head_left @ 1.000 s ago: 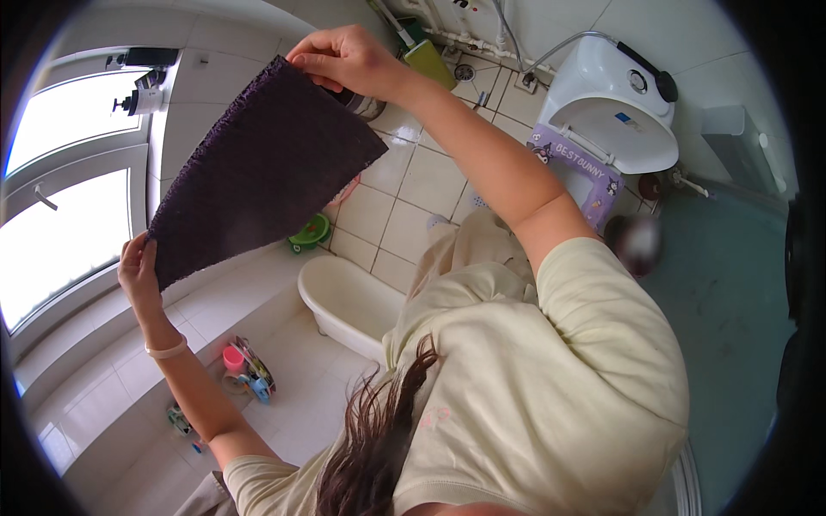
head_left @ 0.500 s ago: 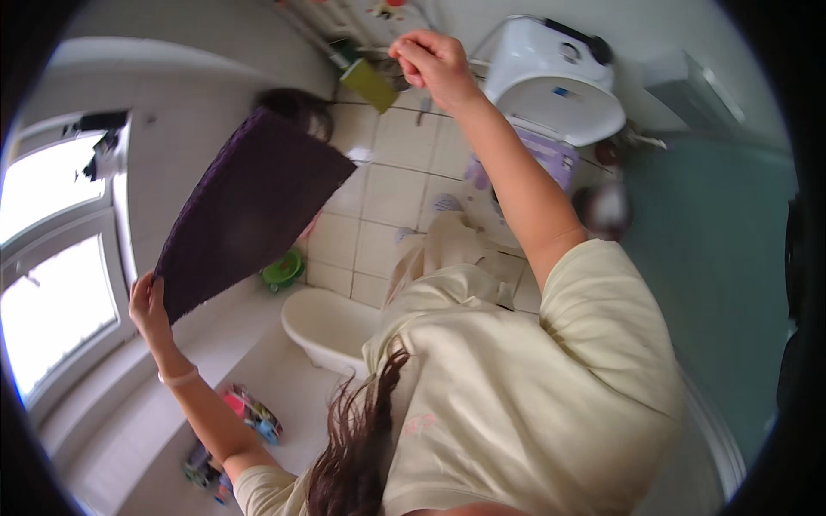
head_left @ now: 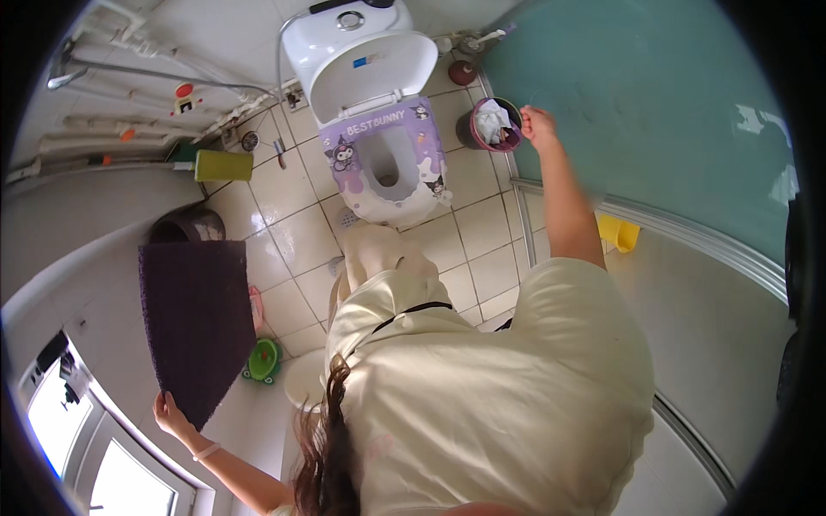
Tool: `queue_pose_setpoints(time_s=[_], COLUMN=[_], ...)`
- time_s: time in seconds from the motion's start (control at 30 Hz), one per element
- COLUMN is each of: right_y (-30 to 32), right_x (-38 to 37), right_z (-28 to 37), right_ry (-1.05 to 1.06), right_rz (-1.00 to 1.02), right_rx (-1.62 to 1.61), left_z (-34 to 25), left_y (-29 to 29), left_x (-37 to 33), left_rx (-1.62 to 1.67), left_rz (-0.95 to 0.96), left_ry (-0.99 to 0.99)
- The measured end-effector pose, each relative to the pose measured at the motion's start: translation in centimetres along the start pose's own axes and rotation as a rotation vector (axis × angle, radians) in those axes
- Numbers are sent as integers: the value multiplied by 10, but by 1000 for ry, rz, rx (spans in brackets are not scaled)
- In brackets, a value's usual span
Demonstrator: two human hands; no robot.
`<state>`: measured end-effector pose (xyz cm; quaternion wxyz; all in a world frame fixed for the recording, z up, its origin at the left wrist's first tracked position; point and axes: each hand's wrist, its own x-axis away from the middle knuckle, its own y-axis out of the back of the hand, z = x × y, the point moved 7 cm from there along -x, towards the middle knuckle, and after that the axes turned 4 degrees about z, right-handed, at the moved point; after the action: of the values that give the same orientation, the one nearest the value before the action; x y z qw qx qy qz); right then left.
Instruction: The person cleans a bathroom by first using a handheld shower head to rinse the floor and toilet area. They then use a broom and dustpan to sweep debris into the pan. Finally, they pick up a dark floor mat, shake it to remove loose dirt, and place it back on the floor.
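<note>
A dark purple bath mat (head_left: 196,318) hangs from my left hand (head_left: 175,416), pinched at its lower corner between thumb and fingers. To the right my right hand (head_left: 539,125) is closed, fingers curled together. Whatever it may hold is too small or hidden to make out. The hand appears beside the rim of a dark waste bin (head_left: 467,130) with a pink edge; whether they touch I cannot tell. White crumpled paper (head_left: 492,119) fills the bin.
Ahead stands a toilet with its lid (head_left: 374,76) raised and a purple patterned seat cover (head_left: 340,146). A green flat-headed mop (head_left: 224,166), a dark basin (head_left: 185,228) and a green basin (head_left: 262,361) are at left. Glass doors (head_left: 637,112) line the right side.
My right hand has swung right, over to the waste bin, still closed. The view has turned right. The mat now hangs more upright from my left hand.
</note>
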<state>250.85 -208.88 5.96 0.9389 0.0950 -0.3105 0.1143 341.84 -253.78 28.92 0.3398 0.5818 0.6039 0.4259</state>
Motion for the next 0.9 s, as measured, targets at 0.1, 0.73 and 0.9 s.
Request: queue_pose_setpoints(time_s=[0.1, 0.73, 0.9], right_y=[54, 183, 147], right_x=[-16, -87, -61], right_z=[22, 150, 140], right_ry=[16, -368, -384], right_rz=[-250, -282, -70], right_rx=[270, 969, 691], left_z=[11, 23, 6], left_y=[1, 17, 20], left_x=[-12, -20, -6], left_rx=[16, 122, 93], left_rz=[13, 34, 40], left_ry=[37, 229, 185])
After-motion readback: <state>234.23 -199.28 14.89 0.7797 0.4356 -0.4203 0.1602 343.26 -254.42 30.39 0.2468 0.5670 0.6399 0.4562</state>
